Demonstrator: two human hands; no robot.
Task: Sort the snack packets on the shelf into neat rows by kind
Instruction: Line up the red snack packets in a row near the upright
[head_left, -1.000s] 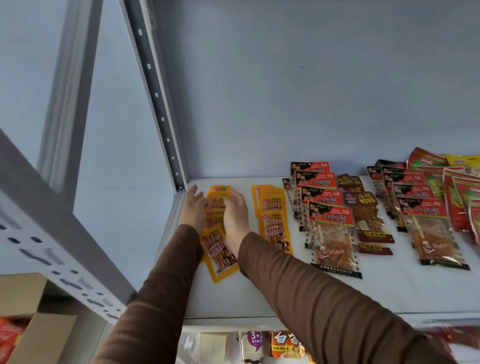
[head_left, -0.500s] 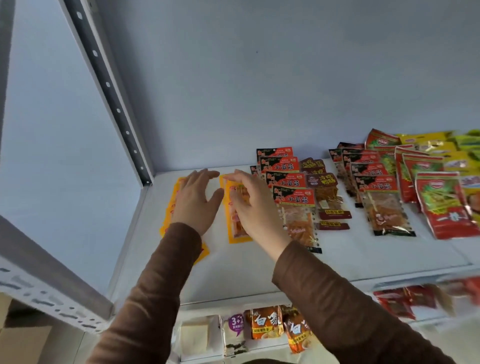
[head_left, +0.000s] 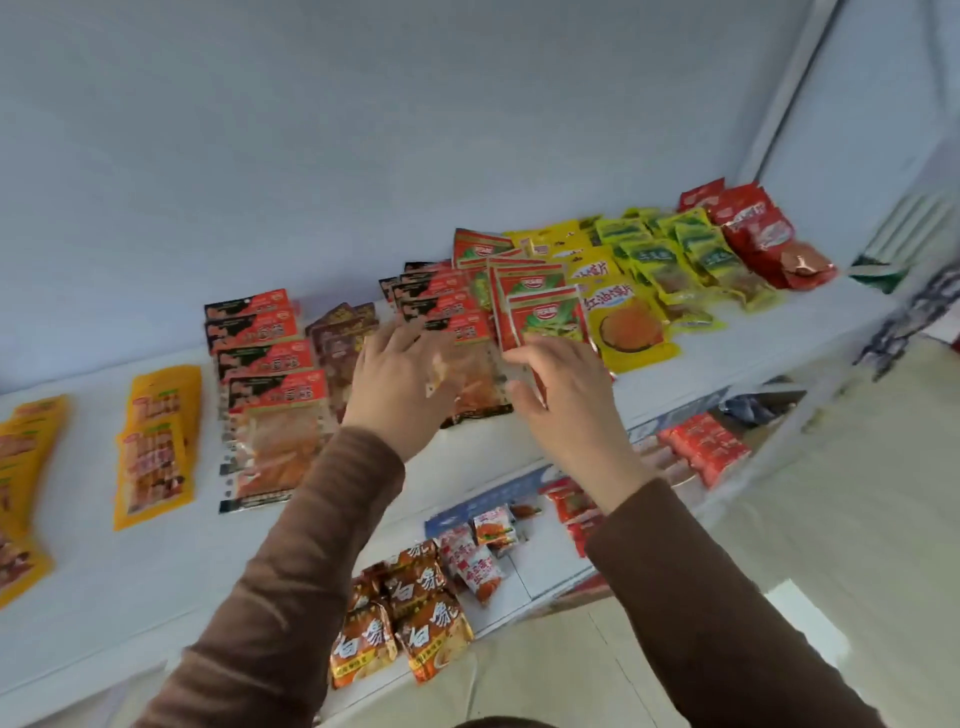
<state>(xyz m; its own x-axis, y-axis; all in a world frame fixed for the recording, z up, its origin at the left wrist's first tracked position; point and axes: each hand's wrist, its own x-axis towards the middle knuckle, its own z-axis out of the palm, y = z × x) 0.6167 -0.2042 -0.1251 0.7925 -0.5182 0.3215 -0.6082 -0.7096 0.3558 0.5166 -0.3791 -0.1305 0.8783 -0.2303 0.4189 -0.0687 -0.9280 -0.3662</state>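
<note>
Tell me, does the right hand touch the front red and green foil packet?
Cannot tell. In the blurred head view, the right hand overlaps the red and green foil packet, hiding any contact.

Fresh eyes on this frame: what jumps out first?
Two hands in brown sleeves reach over the middle of the white shelf: the left hand spread over a clear packet of orange snack, the right hand at the front red-and-green packet. Rows of colour flank them: orange-yellow packets far left, yellow-green packets and red bags at the right end.
</note>
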